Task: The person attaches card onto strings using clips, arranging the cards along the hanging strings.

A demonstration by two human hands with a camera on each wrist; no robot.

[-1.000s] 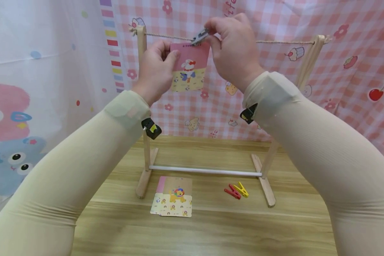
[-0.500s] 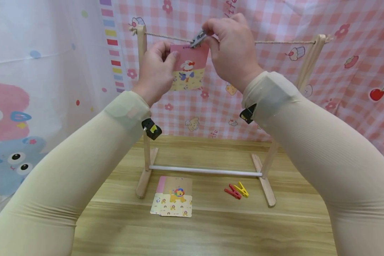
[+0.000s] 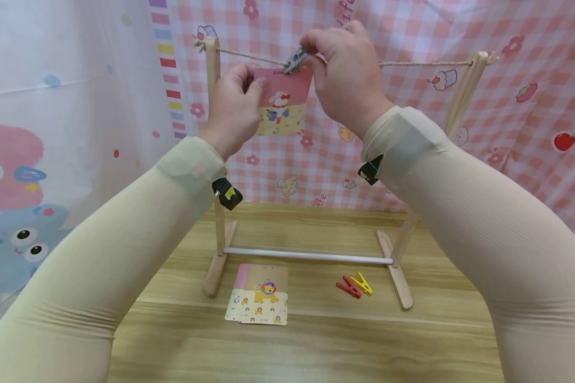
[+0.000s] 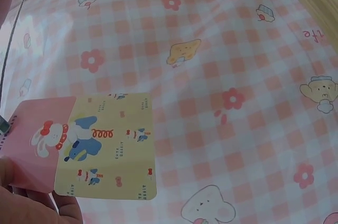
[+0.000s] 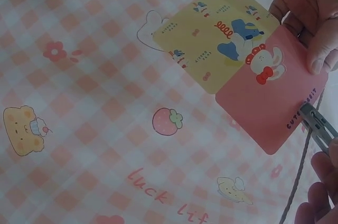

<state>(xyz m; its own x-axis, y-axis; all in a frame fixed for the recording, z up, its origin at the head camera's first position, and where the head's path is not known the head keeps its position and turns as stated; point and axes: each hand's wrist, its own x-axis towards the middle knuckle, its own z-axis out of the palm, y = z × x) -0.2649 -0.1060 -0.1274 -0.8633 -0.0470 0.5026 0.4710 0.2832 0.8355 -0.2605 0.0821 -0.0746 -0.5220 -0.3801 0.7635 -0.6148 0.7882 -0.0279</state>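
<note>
A pink and yellow rabbit card (image 3: 284,101) hangs upright just under the rope (image 3: 254,55) of a wooden stand. My left hand (image 3: 233,106) pinches its left edge between thumb and fingers. With thumb and fingertips my right hand (image 3: 347,74) pinches a grey clothespin (image 3: 295,59). The clothespin's tip lies over the lettering at the card's top edge, as the right wrist view also shows with the clothespin (image 5: 319,121) beside the rope (image 5: 298,179). Whether it clamps the rope too, I cannot tell.
On the wooden table lie a lion card (image 3: 267,295) overlapping another card, and a red clothespin (image 3: 348,287) next to a yellow clothespin (image 3: 361,283). The stand's posts (image 3: 465,90) rise on both sides, joined low by a white rod (image 3: 311,256). A checked curtain (image 3: 287,170) hangs behind.
The right hand and the grey clothespin have shifted slightly left and down. The card has dropped a little at its top edge, with the left hand still on it.
</note>
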